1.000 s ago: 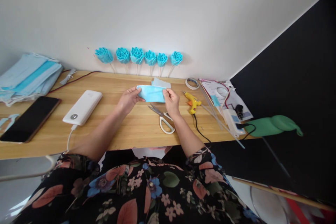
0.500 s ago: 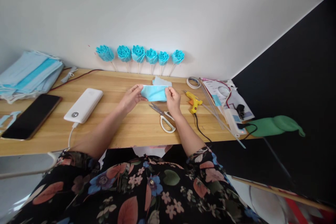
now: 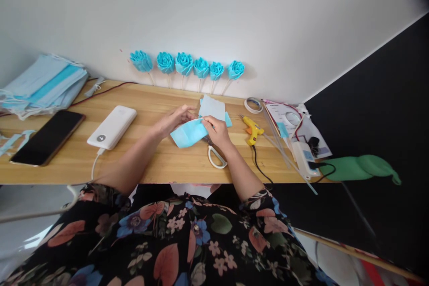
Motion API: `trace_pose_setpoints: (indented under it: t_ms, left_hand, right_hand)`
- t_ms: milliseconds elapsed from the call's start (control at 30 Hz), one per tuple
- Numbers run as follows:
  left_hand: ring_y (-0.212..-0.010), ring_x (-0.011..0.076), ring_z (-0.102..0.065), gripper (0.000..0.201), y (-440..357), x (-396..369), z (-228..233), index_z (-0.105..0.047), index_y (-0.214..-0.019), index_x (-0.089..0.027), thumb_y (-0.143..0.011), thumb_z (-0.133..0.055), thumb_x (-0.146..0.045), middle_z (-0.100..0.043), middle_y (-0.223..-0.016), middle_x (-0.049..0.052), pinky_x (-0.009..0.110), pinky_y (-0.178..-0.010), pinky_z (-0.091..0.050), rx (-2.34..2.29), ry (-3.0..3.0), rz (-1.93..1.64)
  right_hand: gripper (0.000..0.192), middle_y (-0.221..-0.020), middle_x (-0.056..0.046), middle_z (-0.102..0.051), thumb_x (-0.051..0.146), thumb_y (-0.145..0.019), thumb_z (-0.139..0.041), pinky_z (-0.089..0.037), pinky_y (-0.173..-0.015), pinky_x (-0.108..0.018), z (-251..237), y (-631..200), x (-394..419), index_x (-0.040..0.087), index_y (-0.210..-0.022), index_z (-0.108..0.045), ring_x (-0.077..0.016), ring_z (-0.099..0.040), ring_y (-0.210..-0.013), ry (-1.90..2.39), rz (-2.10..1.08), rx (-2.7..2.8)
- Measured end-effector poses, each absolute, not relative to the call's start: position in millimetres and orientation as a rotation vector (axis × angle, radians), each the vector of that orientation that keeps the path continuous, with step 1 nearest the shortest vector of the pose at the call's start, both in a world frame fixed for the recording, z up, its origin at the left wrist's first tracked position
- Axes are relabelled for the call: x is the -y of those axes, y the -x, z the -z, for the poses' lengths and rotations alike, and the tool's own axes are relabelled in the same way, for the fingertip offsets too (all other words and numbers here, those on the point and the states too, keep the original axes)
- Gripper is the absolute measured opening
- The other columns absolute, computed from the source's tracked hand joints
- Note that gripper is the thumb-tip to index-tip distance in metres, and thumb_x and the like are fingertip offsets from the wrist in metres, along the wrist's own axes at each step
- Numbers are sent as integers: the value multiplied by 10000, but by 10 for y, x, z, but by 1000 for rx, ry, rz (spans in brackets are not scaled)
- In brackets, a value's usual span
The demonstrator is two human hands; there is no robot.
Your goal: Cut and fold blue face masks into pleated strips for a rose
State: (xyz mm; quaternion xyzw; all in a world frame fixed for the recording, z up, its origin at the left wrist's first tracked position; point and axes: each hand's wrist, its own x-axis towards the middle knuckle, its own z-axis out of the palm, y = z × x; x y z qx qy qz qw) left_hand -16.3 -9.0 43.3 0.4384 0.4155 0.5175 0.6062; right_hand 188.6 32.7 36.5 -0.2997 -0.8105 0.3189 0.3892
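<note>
My right hand (image 3: 217, 132) pinches the upper right corner of a blue piece of face-mask fabric (image 3: 188, 134), which hangs tilted down to the left over the wooden desk (image 3: 157, 165). My left hand (image 3: 174, 119) touches the fabric's top edge, fingers stretched toward the right hand. White-handled scissors (image 3: 216, 158) lie just below my right hand, partly hidden by it. More pale blue mask pieces (image 3: 212, 108) lie flat behind my hands.
Several blue fabric roses (image 3: 187, 63) on sticks lean on the wall. A white power bank (image 3: 112, 127), a black phone (image 3: 48, 136) and a stack of masks (image 3: 43, 87) sit left. A yellow glue gun (image 3: 253, 128), tape roll (image 3: 253, 105), sticks, power strip (image 3: 304, 158) and papers lie right.
The fabric was held stretched level between both hands; now it has turned and hangs down to the left from my right hand. The view has shifted slightly left.
</note>
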Motion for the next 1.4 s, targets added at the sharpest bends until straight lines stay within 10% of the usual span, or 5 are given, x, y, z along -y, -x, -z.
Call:
trace_pose_setpoints:
  t_ms: [133,467,767,1133,1400]
  left_hand:
    - [-1020,223,-660,477,108,148,-481,-743,-1060,-199,-710,-800,-518,-735,-1088,73,294,-847,-492,-1046,-1338,-1073]
    - [-643,177,-662,402,74,153,-429,-762,-880,-149,-677,-838,-488,-748,-777,48,286,-622,-531,-1092,-977,-1323]
    - [-823,225,-713,416,45,105,-442,-758,-871,-156,-665,-855,-505,-764,-827,65,324,-763,-547,-864,-819,-1513]
    - [-581,105,-564,359,125,84,-432,-735,-809,-150,-699,-841,-475,-673,-710,22,219,-479,-418,-1026,-898,-1532]
    - [-687,136,-676,437,107,88,-441,-731,-859,-137,-630,-894,-472,-726,-774,31,289,-678,-608,-935,-761,-1514]
  right_hand:
    - [278,-822,-32,-707,388,-957,-526,-469,-765,-279,-349,-1857,-279,207,-994,-734,-165,-628,-749,721,-795,2135]
    - [659,-796,4,-652,553,-834,-676,-492,-725,-299,-320,-1856,-332,209,-1384,-562,-165,-583,-719,799,-1161,1900]
    - [342,-684,-31,-599,444,-890,-641,-407,-730,-314,-230,-1801,-366,199,-656,-598,-188,-544,-714,991,-617,2273]
    - [274,-752,-51,-665,355,-952,-605,-358,-819,-338,-272,-1861,-422,214,-717,-600,-214,-559,-814,947,-276,2374]
    - [397,-673,-29,-627,461,-924,-633,-358,-792,-325,-253,-1836,-420,208,-632,-543,-191,-553,-740,906,-438,2390]
